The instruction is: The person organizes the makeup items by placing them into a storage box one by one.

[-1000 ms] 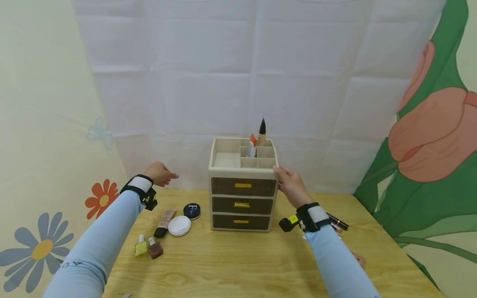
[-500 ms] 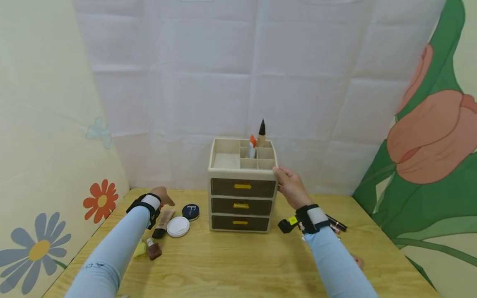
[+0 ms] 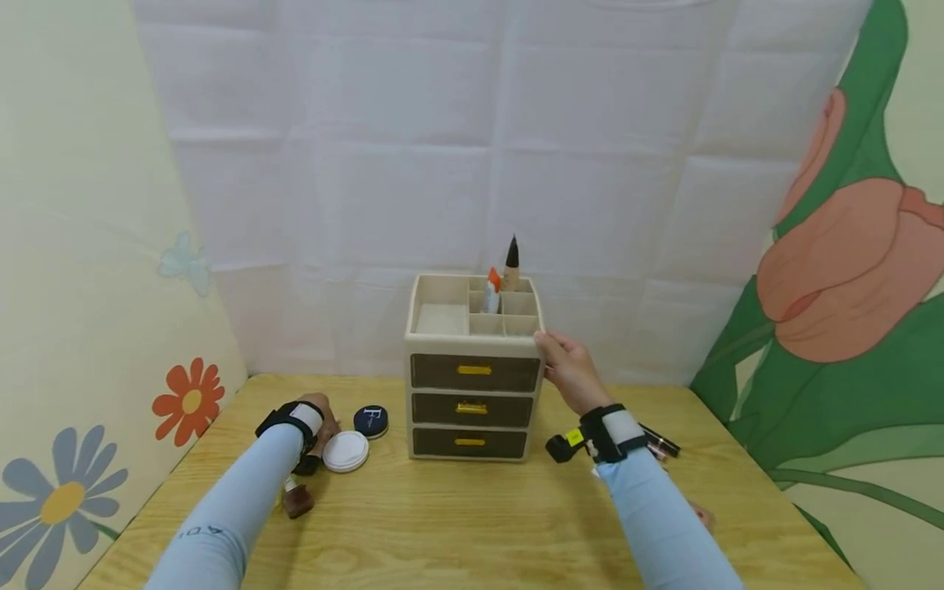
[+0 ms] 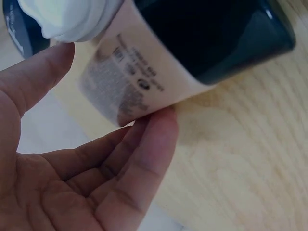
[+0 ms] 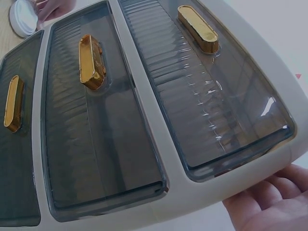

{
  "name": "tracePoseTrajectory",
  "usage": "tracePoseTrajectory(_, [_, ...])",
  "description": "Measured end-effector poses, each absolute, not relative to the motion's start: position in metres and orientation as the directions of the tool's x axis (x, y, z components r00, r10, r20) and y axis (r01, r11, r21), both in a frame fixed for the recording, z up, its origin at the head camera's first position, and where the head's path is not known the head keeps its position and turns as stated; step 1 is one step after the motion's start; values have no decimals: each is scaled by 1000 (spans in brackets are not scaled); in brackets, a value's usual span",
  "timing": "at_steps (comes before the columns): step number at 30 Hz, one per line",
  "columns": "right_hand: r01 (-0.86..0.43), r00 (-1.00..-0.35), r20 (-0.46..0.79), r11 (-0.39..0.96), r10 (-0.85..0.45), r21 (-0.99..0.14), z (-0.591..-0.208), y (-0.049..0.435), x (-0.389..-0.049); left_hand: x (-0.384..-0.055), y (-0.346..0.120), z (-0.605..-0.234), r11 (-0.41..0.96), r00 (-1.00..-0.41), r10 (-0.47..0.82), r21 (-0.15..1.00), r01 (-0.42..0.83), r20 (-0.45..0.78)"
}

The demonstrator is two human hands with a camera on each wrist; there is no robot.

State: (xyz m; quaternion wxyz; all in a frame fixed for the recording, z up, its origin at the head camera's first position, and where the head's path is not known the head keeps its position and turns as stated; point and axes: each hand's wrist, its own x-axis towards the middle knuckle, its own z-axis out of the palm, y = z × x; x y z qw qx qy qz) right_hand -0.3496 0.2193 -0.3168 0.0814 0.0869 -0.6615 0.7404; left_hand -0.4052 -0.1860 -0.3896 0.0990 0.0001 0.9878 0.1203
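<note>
My left hand (image 3: pixel 320 414) is at the left of the table, over a beige cosmetic tube with a black cap (image 3: pixel 306 465). In the left wrist view its fingertips touch one edge of the tube (image 4: pixel 125 72), while the thumb stands apart on the other side, near a white round item (image 4: pixel 72 17). At centre is a beige cosmetics organizer (image 3: pixel 442 345) with three dark drawers, all closed. My right hand (image 3: pixel 575 373) holds its upper right edge, thumb in front; its fingers go behind the side in the right wrist view. A black-tipped item (image 3: pixel 512 266) and an orange-capped tube (image 3: pixel 492 293) stand in its top compartments.
Beside the left hand lie a white round compact (image 3: pixel 345 451) and a navy compact (image 3: pixel 371 421). A dark red nail polish bottle (image 3: pixel 298 501) sits nearer, with a yellowish bottle mostly hidden by the sleeve. Black pens (image 3: pixel 661 441) lie past the right wrist.
My left hand has come down from above the table's back edge onto the tube, covering most of it. The right hand keeps its hold on the organizer.
</note>
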Motion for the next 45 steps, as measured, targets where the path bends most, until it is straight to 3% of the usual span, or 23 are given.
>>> tracePoseTrajectory(14, [-235, -971, 237, -121, 1, -964, -316, 214, -349, -413, -194, -405, 988, -993, 31, 151, 13, -112])
tracePoseTrajectory(24, [-223, -974, 225, -103, -11, -969, -320, 210, -349, -403, -206, -406, 968, -996, -2, 248, -24, -86])
tracePoseTrajectory(31, [-224, -974, 225, -109, 6, -968, -320, 214, -349, -407, -208, -376, 962, -1000, 18, 273, 12, -20])
tracePoseTrajectory(38, [-236, -971, 238, -101, -8, -966, -317, 217, -349, -409, -210, -329, 924, -997, 76, 378, 64, -15])
tracePoseTrajectory(45, [-234, -972, 235, -97, 0, -967, -316, 220, -350, -419, -208, -279, 906, -994, 106, 409, 109, 30])
